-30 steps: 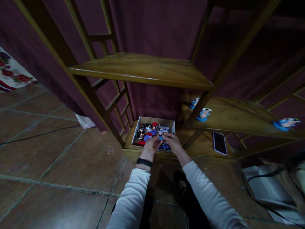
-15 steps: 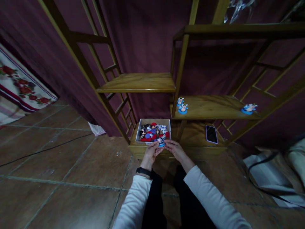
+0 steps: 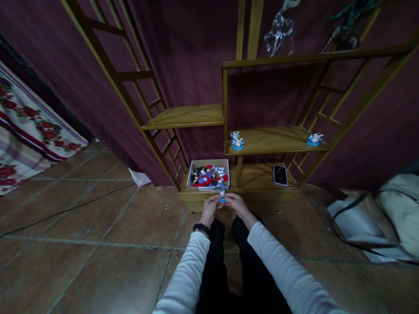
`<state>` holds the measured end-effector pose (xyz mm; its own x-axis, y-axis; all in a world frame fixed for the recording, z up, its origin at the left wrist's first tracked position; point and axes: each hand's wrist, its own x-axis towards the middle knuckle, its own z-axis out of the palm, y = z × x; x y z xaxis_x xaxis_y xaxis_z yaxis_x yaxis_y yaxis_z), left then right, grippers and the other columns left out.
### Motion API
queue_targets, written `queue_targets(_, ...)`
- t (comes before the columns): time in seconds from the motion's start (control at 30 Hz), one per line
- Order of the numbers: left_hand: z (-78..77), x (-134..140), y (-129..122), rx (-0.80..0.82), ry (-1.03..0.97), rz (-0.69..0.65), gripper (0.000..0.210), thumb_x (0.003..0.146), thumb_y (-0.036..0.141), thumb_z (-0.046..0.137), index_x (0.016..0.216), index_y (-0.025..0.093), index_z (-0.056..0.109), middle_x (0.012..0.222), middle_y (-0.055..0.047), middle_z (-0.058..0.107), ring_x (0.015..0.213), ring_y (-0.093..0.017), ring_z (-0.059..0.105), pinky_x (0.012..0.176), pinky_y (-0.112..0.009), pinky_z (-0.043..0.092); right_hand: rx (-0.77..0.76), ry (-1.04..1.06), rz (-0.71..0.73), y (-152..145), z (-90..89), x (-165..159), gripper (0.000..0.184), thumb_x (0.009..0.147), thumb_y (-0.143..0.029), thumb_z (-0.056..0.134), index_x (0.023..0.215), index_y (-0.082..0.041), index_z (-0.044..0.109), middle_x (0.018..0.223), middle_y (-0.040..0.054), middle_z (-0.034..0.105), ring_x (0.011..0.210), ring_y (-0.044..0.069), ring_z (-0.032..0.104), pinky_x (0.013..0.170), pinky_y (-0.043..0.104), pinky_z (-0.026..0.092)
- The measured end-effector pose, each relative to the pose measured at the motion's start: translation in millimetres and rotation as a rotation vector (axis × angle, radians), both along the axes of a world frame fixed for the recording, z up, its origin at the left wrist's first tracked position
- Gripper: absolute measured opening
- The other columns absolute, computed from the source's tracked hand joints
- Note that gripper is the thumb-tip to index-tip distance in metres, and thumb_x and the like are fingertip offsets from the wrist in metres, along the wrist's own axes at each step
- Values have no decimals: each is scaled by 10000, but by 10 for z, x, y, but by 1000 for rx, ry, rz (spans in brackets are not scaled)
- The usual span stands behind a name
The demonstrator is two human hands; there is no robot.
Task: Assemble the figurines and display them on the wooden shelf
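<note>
A small figurine with a blue base stands upright between my two hands, just in front of the box. My left hand grips it from the left, and my right hand pinches it from the right. Behind them, a shallow white cardboard box rests on the low shelf, filled with several red, blue, black and white figurines. On the middle right shelf, two blue-based figurines sit by the left post, and another figurine sits near the right end.
A phone lies on the low shelf at right. The upper shelf bears a clear glass deer. A higher wooden shelf is at left. Bags lie on the floor at right; a black cable crosses the tiles at left.
The view has tilted up, bringing the glass deer into sight. Both hands still hold the figurine, which now stands straighter and sits clear of the box's front edge.
</note>
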<state>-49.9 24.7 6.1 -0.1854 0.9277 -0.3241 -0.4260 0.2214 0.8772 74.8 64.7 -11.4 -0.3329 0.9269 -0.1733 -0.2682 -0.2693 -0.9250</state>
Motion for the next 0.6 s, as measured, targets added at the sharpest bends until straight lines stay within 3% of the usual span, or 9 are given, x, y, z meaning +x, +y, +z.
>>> queue_targets(0.23,39,74,-49,77,98,-19,406,584,219,765,952,127,621,654,-23,636,582,-99,591,577,-205,471,-46,22,-11,83,-52,72,299,580,-350,730,805,-161,672,793,60,698,697,175,654,772,374,507)
queue_targets(0.6,94,116,-63,116,144,-14,422,495,194,798,879,120,640,571,12,607,499,-86,543,527,-201,431,-54,65,103,103,-1,174,318,549,-311,744,819,-159,671,808,51,696,709,164,651,805,352,485)
